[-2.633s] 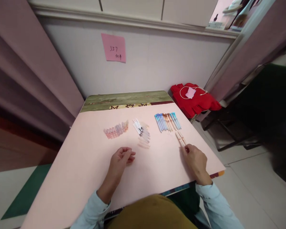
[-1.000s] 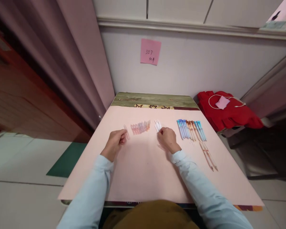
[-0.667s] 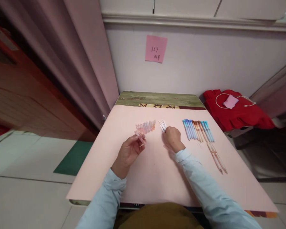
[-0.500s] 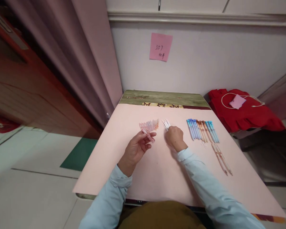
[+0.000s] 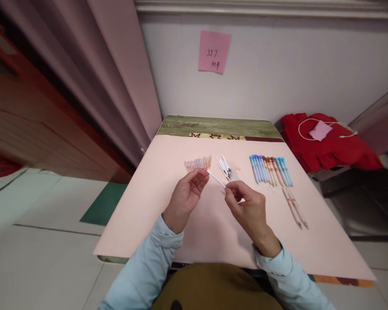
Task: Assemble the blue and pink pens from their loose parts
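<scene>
My left hand is closed on a small pinkish clear pen barrel, mostly hidden by the fingers. In the pinch of my right hand is a thin white pen refill. Its far end meets the fingertips of my left hand; whether it is inside the barrel I cannot tell. Just beyond the left hand lies a row of clear pinkish and orange pen barrels. Beside them is a loose pile of white refills with dark ends.
Blue, brown and turquoise pens form a row on the right of the pink-covered table. Two pale pens lie nearer me, by small white bits. Red cloth with a white cable is beyond the table's right edge.
My right hand has drawn back from the refill pile with one refill and brought it to my left hand. The left fingers have closed more around the barrel. The view has tilted slightly down.
</scene>
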{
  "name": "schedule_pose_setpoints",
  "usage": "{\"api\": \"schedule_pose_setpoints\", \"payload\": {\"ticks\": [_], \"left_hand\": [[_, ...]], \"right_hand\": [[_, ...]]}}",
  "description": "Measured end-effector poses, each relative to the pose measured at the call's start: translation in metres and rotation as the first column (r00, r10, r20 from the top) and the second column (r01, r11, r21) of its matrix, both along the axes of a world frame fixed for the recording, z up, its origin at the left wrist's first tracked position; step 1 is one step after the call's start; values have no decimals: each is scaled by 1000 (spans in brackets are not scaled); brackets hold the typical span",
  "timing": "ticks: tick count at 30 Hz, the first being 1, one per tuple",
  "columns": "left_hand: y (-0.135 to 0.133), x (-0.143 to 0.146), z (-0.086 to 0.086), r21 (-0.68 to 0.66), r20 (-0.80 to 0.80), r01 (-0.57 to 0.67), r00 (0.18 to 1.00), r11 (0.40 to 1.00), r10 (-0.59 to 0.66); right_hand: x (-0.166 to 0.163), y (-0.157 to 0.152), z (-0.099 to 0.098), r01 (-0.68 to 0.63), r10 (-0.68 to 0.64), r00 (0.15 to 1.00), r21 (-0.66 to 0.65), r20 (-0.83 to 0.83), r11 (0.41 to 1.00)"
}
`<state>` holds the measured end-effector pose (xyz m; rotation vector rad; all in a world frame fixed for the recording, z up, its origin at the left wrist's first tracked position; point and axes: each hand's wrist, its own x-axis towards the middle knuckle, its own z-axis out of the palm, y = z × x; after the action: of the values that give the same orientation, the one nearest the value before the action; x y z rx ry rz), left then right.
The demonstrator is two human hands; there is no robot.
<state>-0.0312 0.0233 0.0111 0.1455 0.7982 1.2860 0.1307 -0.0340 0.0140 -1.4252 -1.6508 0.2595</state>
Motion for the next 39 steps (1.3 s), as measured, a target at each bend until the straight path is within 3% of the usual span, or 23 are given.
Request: {"api": "schedule_pose_setpoints", "payload": {"ticks": [6, 14, 22, 25, 28, 34, 37, 39], "left_hand": [[-5, 10, 6, 16, -89, 9, 996, 1000, -8], [-14, 17, 2, 201, -209, -16, 976, 979, 59], [-18, 20, 6, 101, -169, 48, 985, 994, -30], [-22, 20, 4, 140, -199, 57, 980, 989, -28], [-30, 23, -4, 133, -201, 51, 979, 990, -24], [-43, 27, -38, -27, -4, 127, 992, 992, -127], [-44, 23, -46, -86, 7, 124, 992, 989, -124], [-42, 16, -47, -146, -11, 79, 997, 986, -82]], "right_hand": [[8, -1, 0, 21, -23, 998, 29, 50, 999], [17, -8, 6, 31, -43, 994, 114, 105, 993], [20, -11, -2, 20, -24, 997, 55, 69, 998], [25, -11, -3, 16, -18, 997, 25, 73, 1000], [26, -11, -5, -8, 2, 996, 66, 91, 998], [3, -14, -27, -129, 114, 981, 94, 155, 987], [7, -20, -38, -133, 133, 991, 32, 12, 991], [21, -21, -44, -39, 37, 995, -23, -96, 999]]}}
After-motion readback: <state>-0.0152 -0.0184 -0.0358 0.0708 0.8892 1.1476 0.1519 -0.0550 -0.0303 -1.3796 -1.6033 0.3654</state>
